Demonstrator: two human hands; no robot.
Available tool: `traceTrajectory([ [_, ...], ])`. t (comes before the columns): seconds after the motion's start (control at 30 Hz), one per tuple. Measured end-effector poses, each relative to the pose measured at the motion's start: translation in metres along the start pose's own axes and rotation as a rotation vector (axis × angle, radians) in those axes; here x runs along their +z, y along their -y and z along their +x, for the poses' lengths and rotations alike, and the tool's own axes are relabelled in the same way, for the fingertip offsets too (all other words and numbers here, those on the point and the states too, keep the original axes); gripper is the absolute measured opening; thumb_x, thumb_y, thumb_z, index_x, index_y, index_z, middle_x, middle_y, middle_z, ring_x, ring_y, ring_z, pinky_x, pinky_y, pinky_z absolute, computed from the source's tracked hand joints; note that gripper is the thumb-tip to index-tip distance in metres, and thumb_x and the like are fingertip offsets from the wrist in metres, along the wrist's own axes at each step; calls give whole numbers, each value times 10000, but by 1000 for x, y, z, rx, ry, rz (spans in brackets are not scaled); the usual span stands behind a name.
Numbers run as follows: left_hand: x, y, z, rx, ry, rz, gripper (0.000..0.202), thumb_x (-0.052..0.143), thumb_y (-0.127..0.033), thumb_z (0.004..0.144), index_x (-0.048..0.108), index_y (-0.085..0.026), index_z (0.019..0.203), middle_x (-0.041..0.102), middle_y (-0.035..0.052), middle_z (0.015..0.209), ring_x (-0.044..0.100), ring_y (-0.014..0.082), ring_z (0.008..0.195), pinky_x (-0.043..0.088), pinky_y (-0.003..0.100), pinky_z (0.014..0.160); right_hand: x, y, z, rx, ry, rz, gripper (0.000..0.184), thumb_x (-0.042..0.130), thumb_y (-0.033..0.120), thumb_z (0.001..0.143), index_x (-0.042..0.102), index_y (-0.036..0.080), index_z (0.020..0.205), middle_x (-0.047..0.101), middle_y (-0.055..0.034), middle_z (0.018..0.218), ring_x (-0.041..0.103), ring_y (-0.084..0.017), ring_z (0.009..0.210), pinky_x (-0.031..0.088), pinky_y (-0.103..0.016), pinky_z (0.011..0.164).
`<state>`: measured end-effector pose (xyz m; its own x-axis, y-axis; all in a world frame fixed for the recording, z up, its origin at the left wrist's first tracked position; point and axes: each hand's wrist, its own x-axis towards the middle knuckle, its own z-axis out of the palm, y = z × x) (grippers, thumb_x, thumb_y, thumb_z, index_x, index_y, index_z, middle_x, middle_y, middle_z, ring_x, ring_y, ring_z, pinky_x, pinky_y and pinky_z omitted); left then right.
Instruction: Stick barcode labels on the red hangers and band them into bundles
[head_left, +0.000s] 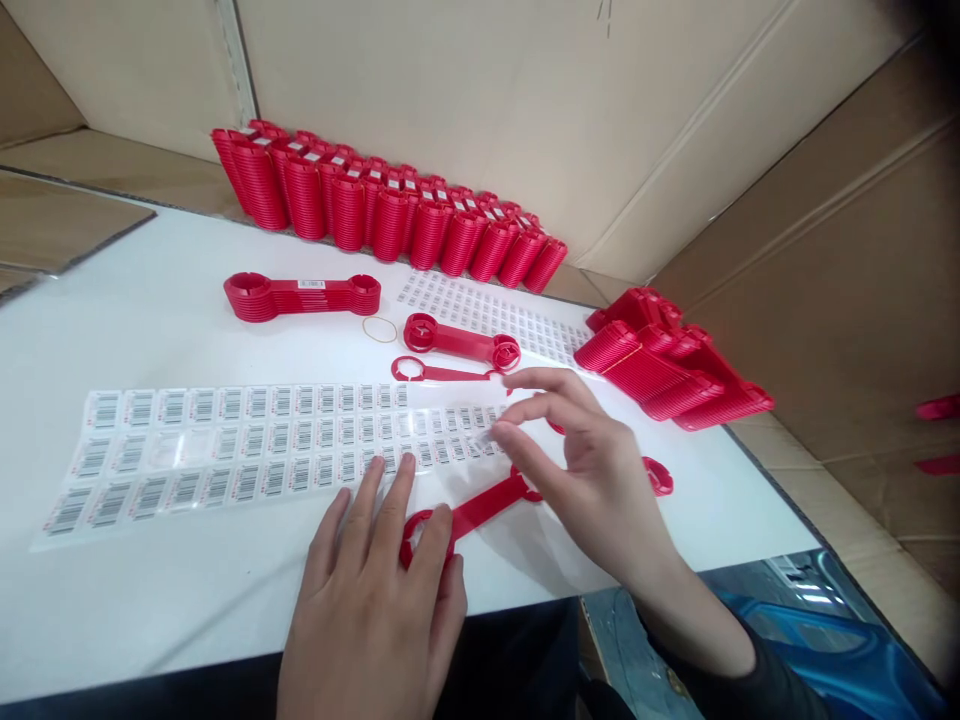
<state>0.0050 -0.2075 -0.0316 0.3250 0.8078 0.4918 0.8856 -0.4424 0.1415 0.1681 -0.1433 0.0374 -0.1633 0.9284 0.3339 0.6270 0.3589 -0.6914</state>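
Observation:
My left hand (375,590) lies flat with fingers spread on the near edge of a long sheet of barcode stickers (225,450) and on one ring end of a red plastic piece (472,510). My right hand (577,450) hovers over the sheet's right end, thumb and forefinger pinched at a sticker (495,432); what is between them is too small to name. The red piece lies flat under both hands, its far end partly hidden by the right hand.
Two more red pieces (461,340) and a rubber band (379,329) lie beyond the sheet. A labelled stack (300,296) lies at the left. Rows of bundled red pieces (390,210) line the back, another pile (667,360) at right. A second sticker sheet (495,312) lies behind. Cardboard walls surround the white table (112,300).

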Motion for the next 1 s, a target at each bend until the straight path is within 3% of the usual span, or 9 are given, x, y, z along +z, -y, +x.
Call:
traceTrajectory([
  [0.13, -1, -2, -1, -36, -82, -39, 235, 545, -256, 786, 583, -170, 1002, 552, 109, 1126, 463, 299, 1145, 407, 423, 889, -4, -9, -22, 296, 2, 53, 148, 585, 317, 795, 611, 206, 700, 509, -65, 1235, 423, -250, 1214, 344, -447, 1001],
  [0.3, -3, -2, -1, -25, -77, -56, 200, 535, -260, 802, 578, -163, 973, 566, 82, 966, 522, 242, 910, 411, 401, 799, 8, -14, -37, 445, 64, 98, 195, 569, 349, 786, 585, 194, 668, 450, -74, 1327, 333, -271, 1290, 297, -460, 1030],
  [0.57, -3, -2, 1, -30, -77, -42, 189, 525, -269, 814, 575, -169, 967, 563, 87, 967, 520, 255, 906, 419, 400, 761, 17, -12, -40, 488, 89, 72, 175, 552, 348, 783, 593, 208, 687, 404, -30, 1369, 297, -237, 1309, 256, -415, 1059],
  [1.0, -4, -3, 0, -44, -71, -58, 179, 527, -257, 810, 589, -180, 959, 562, 81, 955, 522, 251, 908, 425, 399, 760, 20, -13, -38, 499, 103, 36, 155, 551, 335, 766, 590, 220, 669, 402, -11, 1368, 291, -237, 1308, 238, -438, 1065],
])
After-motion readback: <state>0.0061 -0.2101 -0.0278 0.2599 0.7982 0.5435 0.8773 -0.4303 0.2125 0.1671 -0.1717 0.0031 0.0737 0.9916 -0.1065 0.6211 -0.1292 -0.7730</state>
